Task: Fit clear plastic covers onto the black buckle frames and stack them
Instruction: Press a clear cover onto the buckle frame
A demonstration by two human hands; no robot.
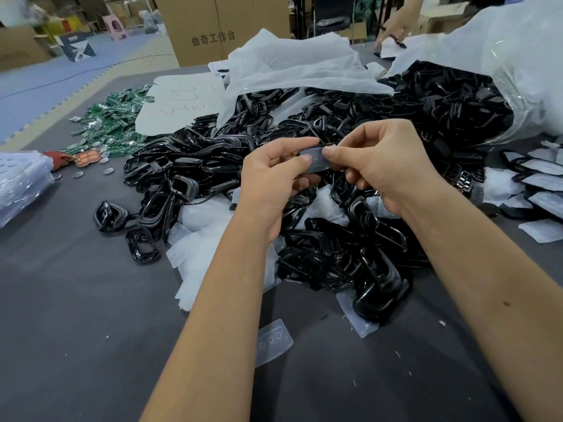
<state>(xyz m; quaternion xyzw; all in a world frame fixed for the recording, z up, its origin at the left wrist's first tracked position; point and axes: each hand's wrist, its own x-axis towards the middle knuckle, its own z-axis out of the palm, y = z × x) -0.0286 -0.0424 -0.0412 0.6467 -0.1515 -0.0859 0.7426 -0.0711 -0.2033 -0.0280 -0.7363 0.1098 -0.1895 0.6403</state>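
On a dark grey felt-covered worktable [76, 300] in a warehouse of brown cardboard cartons [213, 28], one printed "曲奇工作台", a sprawling heap of black plastic buckle frames [335, 245] spills from white plastic sacks [292, 65]. Green circuit boards [112, 123] lie far left. Above the heap, the left hand [274, 178] and right hand [384, 169] pinch a clear plastic cover [316, 159] between thumbs and curled fingers.

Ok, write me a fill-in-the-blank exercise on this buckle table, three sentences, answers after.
1. Both hands, left hand and right hand, pinch one clear plastic ____.
2. The loose buckle frames heaped on the table are ____ in colour.
3. The heap of small circuit boards at the far left is ____ in colour.

Missing words: cover; black; green
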